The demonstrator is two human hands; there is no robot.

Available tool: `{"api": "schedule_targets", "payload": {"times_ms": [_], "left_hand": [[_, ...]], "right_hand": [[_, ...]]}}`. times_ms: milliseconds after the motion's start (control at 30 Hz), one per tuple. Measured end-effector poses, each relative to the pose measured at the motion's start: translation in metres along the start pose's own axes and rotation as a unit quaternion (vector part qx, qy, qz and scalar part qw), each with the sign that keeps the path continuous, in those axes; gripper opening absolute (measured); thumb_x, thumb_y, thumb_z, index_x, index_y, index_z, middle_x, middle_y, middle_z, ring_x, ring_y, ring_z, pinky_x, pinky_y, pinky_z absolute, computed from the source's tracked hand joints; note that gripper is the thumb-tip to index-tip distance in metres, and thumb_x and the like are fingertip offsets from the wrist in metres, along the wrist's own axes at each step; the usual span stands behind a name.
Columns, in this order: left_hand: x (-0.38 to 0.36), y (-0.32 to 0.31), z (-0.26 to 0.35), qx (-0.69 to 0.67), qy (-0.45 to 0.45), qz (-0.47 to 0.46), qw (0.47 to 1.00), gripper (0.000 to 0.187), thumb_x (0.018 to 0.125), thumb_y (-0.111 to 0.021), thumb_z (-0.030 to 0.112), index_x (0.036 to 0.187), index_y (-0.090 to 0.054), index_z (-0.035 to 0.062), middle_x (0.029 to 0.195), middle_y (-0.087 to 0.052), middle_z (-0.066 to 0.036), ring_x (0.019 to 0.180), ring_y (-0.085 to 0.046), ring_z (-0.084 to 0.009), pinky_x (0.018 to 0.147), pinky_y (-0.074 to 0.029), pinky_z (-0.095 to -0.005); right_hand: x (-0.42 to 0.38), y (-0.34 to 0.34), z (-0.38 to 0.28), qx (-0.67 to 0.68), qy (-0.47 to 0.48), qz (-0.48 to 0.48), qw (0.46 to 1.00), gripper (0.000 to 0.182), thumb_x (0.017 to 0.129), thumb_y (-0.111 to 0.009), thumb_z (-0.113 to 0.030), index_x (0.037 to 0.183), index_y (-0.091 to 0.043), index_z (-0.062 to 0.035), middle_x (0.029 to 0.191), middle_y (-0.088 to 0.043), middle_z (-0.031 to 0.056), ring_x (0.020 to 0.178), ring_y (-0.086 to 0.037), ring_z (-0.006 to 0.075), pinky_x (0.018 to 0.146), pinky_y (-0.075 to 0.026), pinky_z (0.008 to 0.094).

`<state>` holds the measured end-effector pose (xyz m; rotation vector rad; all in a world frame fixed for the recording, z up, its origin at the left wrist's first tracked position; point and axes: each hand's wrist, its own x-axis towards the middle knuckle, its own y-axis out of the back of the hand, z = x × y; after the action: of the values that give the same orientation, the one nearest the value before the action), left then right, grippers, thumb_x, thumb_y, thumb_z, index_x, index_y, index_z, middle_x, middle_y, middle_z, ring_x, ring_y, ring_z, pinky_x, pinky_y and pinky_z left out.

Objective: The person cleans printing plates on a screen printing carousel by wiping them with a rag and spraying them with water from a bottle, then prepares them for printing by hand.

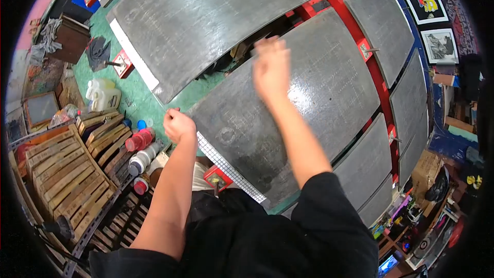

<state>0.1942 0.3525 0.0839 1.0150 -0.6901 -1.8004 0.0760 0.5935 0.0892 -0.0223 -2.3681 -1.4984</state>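
A large dark grey flat board (303, 98) lies in front of me on a red-framed carousel. My left hand (178, 124) is curled around the board's near left corner. My right hand (271, 67) is blurred over the board's far edge, fingers bent; I cannot tell whether it holds anything. A strip of gridded white edging (231, 175) runs along the board's near side.
More grey boards (206, 15) fan out around the red frame (360, 36). Wooden slatted trays (67, 175), spray cans (140, 139) and a white jug (103, 94) stand at left. Framed pictures (427, 5) hang at upper right. Cluttered shelves (411, 226) sit lower right.
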Motion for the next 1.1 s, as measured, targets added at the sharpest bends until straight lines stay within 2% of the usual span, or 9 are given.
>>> {"api": "schedule_targets", "payload": {"times_ms": [133,233,333,467,567,700,800,1000,1100], "left_hand": [[0.003,-0.004,-0.005,-0.019,-0.002,0.003,1.000,0.046,0.099,-0.043,0.039,0.099,-0.083,0.0172,0.108,-0.077,-0.018,0.103,-0.069,-0.0427,0.092,-0.050,-0.0519],[0.004,-0.001,-0.003,-0.014,0.011,-0.020,1.000,0.047,0.100,-0.042,0.040,0.100,-0.083,0.0169,0.107,-0.078,-0.017,0.102,-0.070,-0.0417,0.091,-0.050,-0.0516],[0.003,-0.004,-0.004,-0.015,0.012,-0.009,1.000,0.047,0.100,-0.042,0.041,0.099,-0.082,0.0161,0.106,-0.078,-0.015,0.102,-0.070,-0.0405,0.091,-0.051,-0.0513],[0.000,-0.001,0.002,-0.027,0.023,-0.013,0.999,0.046,0.101,-0.043,0.040,0.099,-0.082,0.0162,0.105,-0.078,-0.014,0.103,-0.070,-0.0401,0.091,-0.051,-0.0511],[0.002,0.000,-0.003,-0.013,0.008,-0.009,1.000,0.044,0.101,-0.044,0.039,0.099,-0.082,0.0168,0.106,-0.078,-0.013,0.105,-0.070,-0.0400,0.092,-0.052,-0.0512],[0.001,0.000,-0.003,-0.007,0.016,-0.008,1.000,0.045,0.101,-0.044,0.039,0.100,-0.082,0.0156,0.108,-0.078,-0.014,0.106,-0.070,-0.0401,0.093,-0.052,-0.0512],[0.002,-0.001,-0.001,-0.005,0.021,-0.009,1.000,0.046,0.101,-0.043,0.040,0.101,-0.083,0.0169,0.109,-0.078,-0.014,0.106,-0.070,-0.0401,0.093,-0.052,-0.0509],[0.001,0.002,0.004,-0.015,0.033,-0.024,0.999,0.045,0.099,-0.044,0.040,0.099,-0.083,0.0171,0.109,-0.078,-0.014,0.105,-0.070,-0.0401,0.093,-0.052,-0.0507],[0.004,0.000,0.001,-0.021,0.031,-0.032,0.999,0.043,0.099,-0.045,0.037,0.098,-0.083,0.0167,0.107,-0.078,-0.013,0.104,-0.070,-0.0397,0.092,-0.052,-0.0505]], "right_hand": [[-0.121,0.016,-0.104,0.152,0.101,-0.172,0.968,0.054,0.095,-0.060,-0.017,0.148,-0.056,-0.0110,0.163,-0.042,0.0224,0.150,-0.040,0.0442,0.124,-0.029,0.0598],[-0.127,0.049,-0.064,0.068,0.140,-0.254,0.955,0.059,0.091,-0.063,-0.015,0.149,-0.056,-0.0131,0.165,-0.041,0.0206,0.151,-0.039,0.0426,0.124,-0.028,0.0597],[-0.077,0.054,0.015,-0.039,0.024,-0.115,0.992,0.059,0.093,-0.060,-0.012,0.152,-0.054,-0.0138,0.167,-0.039,0.0172,0.155,-0.032,0.0417,0.127,-0.020,0.0599],[0.010,0.033,0.125,-0.069,-0.173,0.090,0.978,0.052,0.101,-0.056,-0.014,0.153,-0.052,-0.0098,0.163,-0.041,0.0245,0.155,-0.031,0.0441,0.128,-0.019,0.0578],[-0.001,0.008,0.063,-0.047,-0.103,0.090,0.989,0.050,0.102,-0.055,-0.015,0.152,-0.053,-0.0093,0.163,-0.042,0.0240,0.155,-0.031,0.0444,0.128,-0.019,0.0577],[-0.106,0.013,-0.089,0.030,0.084,-0.168,0.982,0.054,0.096,-0.061,-0.017,0.150,-0.055,-0.0145,0.166,-0.037,0.0217,0.154,-0.032,0.0465,0.126,-0.022,0.0610],[-0.149,0.042,-0.091,0.095,0.122,-0.301,0.941,0.061,0.091,-0.065,-0.016,0.151,-0.054,-0.0153,0.166,-0.038,0.0203,0.154,-0.034,0.0432,0.126,-0.023,0.0604],[-0.036,0.009,-0.001,-0.014,-0.079,-0.017,0.997,0.054,0.101,-0.060,-0.021,0.154,-0.051,-0.0112,0.168,-0.034,0.0230,0.156,-0.028,0.0449,0.129,-0.017,0.0582],[-0.046,-0.011,-0.072,0.012,0.003,-0.033,0.999,0.058,0.102,-0.059,-0.027,0.156,-0.048,-0.0091,0.164,-0.039,0.0238,0.155,-0.031,0.0447,0.129,-0.018,0.0570]]}}
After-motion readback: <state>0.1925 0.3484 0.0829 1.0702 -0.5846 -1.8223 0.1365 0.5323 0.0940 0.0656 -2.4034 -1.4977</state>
